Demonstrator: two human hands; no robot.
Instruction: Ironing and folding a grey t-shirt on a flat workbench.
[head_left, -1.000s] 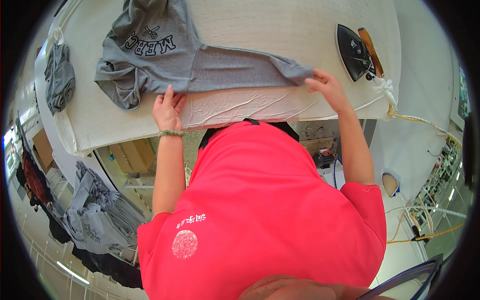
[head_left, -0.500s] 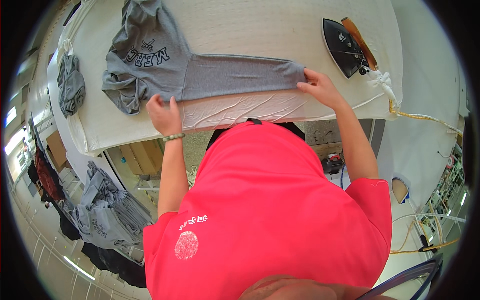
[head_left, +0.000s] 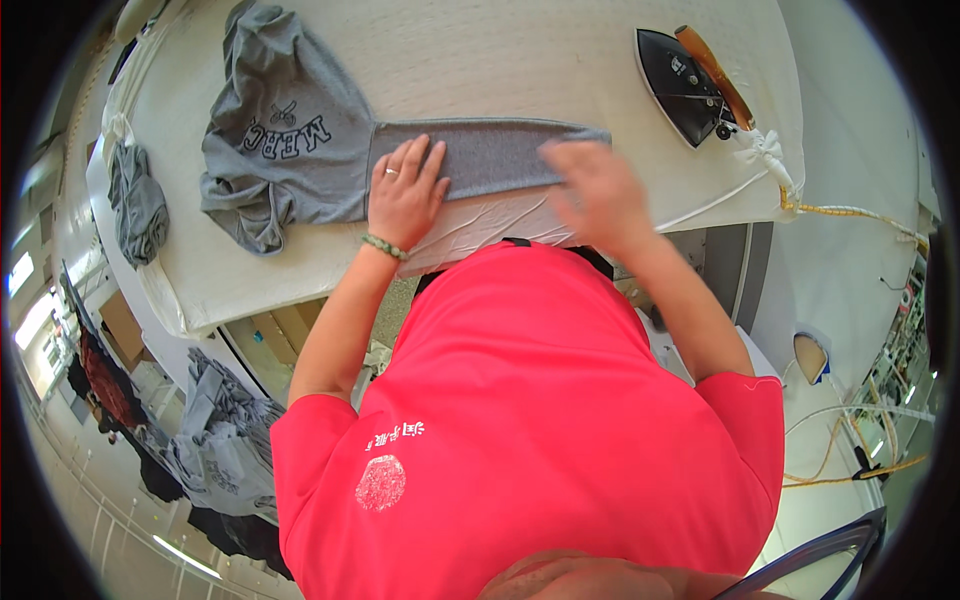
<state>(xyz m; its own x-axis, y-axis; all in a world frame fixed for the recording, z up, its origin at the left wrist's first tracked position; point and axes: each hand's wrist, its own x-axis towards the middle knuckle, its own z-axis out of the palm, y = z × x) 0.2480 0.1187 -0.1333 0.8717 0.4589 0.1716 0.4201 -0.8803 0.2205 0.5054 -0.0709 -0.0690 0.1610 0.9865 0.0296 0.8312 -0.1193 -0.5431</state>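
Grey shirt near the board's front edge; both hands, left and right, flat, gripping nothing.

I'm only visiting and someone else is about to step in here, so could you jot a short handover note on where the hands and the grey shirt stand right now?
Left hand: flat, palm down on the grey T-shirt, pressing near where its sleeve begins.
Right hand: blurred in motion over the outer end of the sleeve; it grips nothing.
The shirt lies on the white ironing table, body bunched to the left, sleeve stretched flat.
The iron rests at the far right of the table, untouched.
Done: sleeve laid out. Left: the body is wrinkled.
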